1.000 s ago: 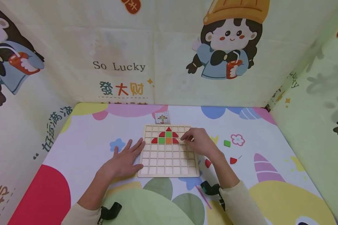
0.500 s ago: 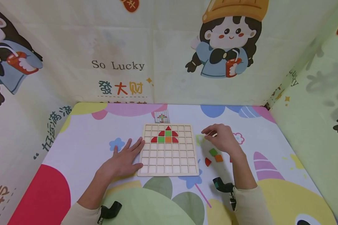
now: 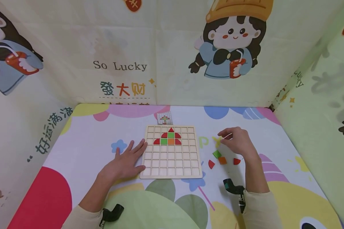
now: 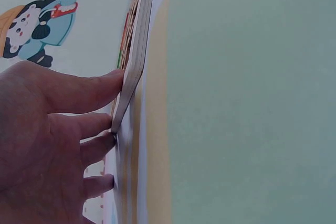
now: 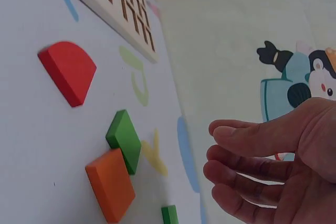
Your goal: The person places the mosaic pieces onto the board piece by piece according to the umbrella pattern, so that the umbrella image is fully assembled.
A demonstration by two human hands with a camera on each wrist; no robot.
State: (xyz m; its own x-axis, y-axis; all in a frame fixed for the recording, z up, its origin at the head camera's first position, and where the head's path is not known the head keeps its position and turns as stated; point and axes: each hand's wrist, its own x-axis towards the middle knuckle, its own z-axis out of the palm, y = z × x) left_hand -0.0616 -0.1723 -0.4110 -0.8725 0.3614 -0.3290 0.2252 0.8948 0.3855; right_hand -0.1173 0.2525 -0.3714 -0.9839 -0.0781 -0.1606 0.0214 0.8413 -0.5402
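We are touching the wooden grid board (image 3: 172, 163) with our spread left hand (image 3: 127, 163) and hovering our half-curled, empty right hand (image 3: 238, 142) near the loose orange square tile (image 3: 222, 160).

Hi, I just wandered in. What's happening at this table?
A person is working with coloured pieces on a gridded board. Their left hand touches the board's left edge, while their right hand hovers to the right of it, with nothing visible in its fingers. Red, green and orange pieces fill some squares in the upper rows. Loose on the table lie an orange piece, two green pieces and two red pieces. A small patterned card lies behind the board.
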